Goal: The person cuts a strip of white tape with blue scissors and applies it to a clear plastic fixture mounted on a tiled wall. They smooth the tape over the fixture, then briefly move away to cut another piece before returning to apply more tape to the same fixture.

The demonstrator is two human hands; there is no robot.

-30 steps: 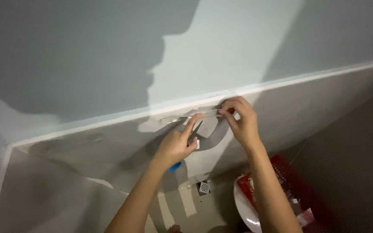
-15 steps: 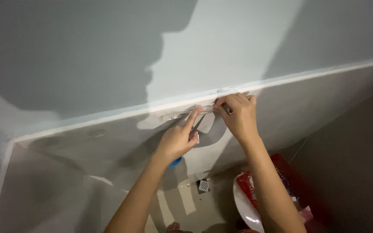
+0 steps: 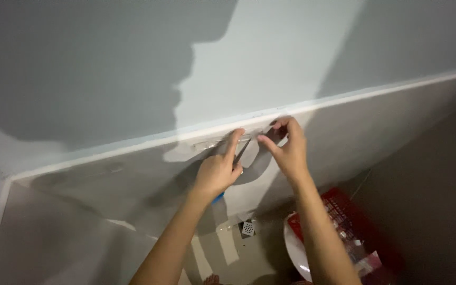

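Thin clear strip [image 3: 222, 140], glossy, is lying along the white seam betw. pale wall [image 3: 270, 58] and grey tiles. Left hand [image 3: 218, 170] is gripping a blue-handled tool [image 3: 218, 198], index finger pressing the strip. Right hand [image 3: 287, 149] is pinching strip's right end. Below: floor drain [image 3: 247, 228], red crate [image 3: 344, 219].

Hands [image 3: 254, 158] on wall ledge [image 3: 133, 145]; floor drain [image 3: 248, 228], basket [image 3: 352, 221] below.

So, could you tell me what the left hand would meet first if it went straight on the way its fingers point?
Most likely the wall: the left hand already reaches its white ledge.
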